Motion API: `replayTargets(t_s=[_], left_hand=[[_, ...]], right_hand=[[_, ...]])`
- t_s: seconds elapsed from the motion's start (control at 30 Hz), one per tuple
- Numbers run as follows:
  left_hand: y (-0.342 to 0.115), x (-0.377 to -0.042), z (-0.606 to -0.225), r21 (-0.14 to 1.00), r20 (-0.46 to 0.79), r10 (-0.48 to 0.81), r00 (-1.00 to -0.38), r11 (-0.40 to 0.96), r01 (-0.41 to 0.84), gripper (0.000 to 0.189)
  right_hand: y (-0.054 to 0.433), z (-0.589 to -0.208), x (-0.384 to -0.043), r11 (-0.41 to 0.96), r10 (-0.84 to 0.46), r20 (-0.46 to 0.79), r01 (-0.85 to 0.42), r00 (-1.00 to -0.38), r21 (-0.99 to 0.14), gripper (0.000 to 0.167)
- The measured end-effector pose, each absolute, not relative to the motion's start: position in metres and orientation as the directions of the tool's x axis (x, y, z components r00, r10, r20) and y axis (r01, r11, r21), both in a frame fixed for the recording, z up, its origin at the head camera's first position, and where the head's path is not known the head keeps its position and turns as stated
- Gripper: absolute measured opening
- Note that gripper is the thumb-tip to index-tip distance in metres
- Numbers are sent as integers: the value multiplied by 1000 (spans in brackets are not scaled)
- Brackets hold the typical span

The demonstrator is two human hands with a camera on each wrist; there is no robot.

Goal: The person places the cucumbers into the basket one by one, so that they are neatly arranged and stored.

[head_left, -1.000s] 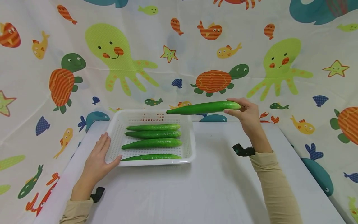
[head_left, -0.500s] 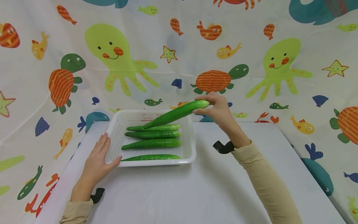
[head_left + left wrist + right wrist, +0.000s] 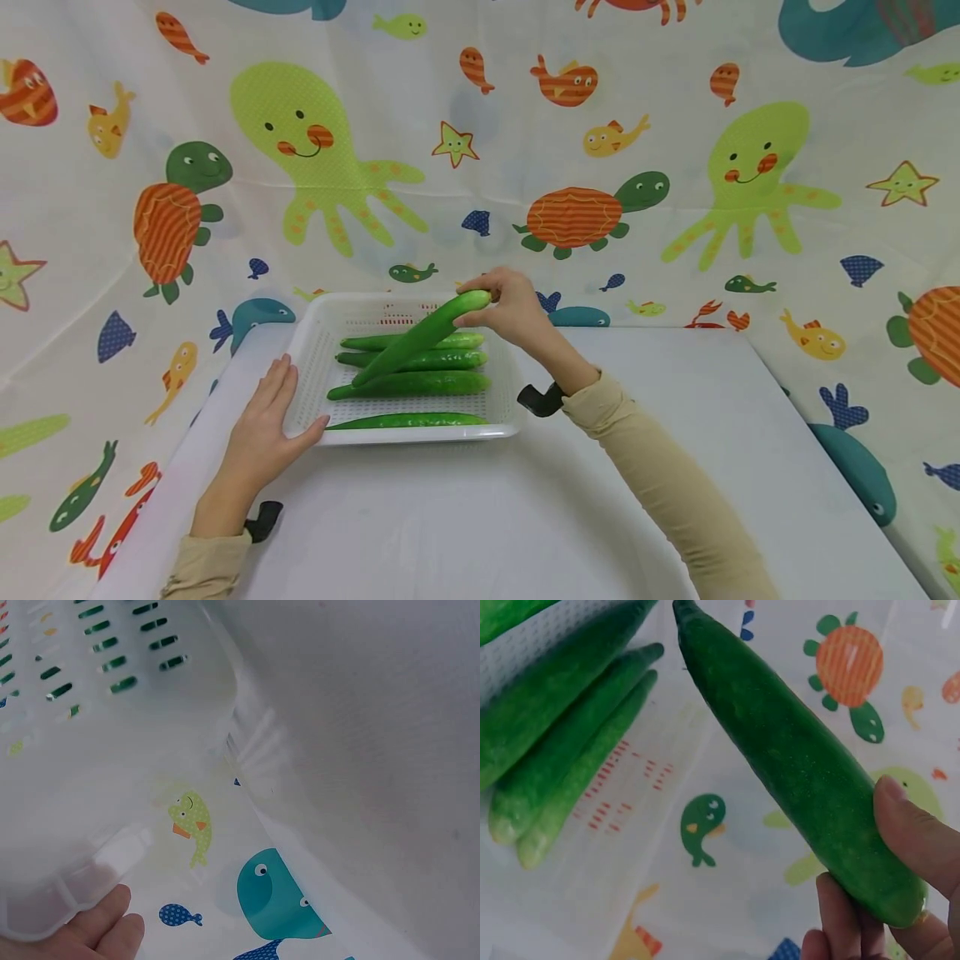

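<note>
My right hand (image 3: 510, 310) pinches a green cucumber (image 3: 420, 337) by its thick, paler end. The cucumber slants over the white plastic basket (image 3: 517, 400), its thin tip low and to the left. Thumb and fingertips lie on opposite sides of the cucumber (image 3: 795, 765) in the right wrist view. Several more cucumbers (image 3: 412, 384) lie crosswise inside the basket, one of them along the near wall. My left hand (image 3: 258, 425) rests against the basket's left side with straight fingers, the thumb at the near left corner. Two of its fingertips show by the basket rim (image 3: 45, 934) in the left wrist view.
The basket stands on a white table (image 3: 420, 517) toward its back left. Behind and beside the table hangs a white curtain (image 3: 480, 192) printed with sea animals. Dark camera mounts (image 3: 542, 400) are strapped at both wrists.
My right hand has carried the cucumber leftward from beyond the basket's right side to over it. The cucumber has turned from nearly level to tip-down. My left hand has stayed in place.
</note>
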State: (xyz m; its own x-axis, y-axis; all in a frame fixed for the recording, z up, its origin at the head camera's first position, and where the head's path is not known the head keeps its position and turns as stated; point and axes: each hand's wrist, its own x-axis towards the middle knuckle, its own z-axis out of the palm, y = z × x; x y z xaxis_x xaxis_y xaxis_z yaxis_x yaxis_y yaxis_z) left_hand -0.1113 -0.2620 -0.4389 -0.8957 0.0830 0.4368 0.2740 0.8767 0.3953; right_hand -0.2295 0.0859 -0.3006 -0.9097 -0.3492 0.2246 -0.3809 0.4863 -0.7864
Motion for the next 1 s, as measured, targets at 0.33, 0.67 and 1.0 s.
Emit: replayTargets(t_s=[0.33, 0.67, 1.0], left_hand=[[-262, -112, -438, 393, 439, 84, -895, 878, 275, 90], [-262, -111, -439, 393, 446, 86, -891, 876, 281, 90], [-263, -112, -441, 385, 462, 91, -882, 875, 292, 89]], right_hand=[[60, -317, -236, 524, -387, 154, -354, -909, -775, 37], [49, -329, -237, 597, -352, 24, -244, -936, -764, 38], [50, -333, -238, 662, -391, -12, -273, -920, -698, 42]])
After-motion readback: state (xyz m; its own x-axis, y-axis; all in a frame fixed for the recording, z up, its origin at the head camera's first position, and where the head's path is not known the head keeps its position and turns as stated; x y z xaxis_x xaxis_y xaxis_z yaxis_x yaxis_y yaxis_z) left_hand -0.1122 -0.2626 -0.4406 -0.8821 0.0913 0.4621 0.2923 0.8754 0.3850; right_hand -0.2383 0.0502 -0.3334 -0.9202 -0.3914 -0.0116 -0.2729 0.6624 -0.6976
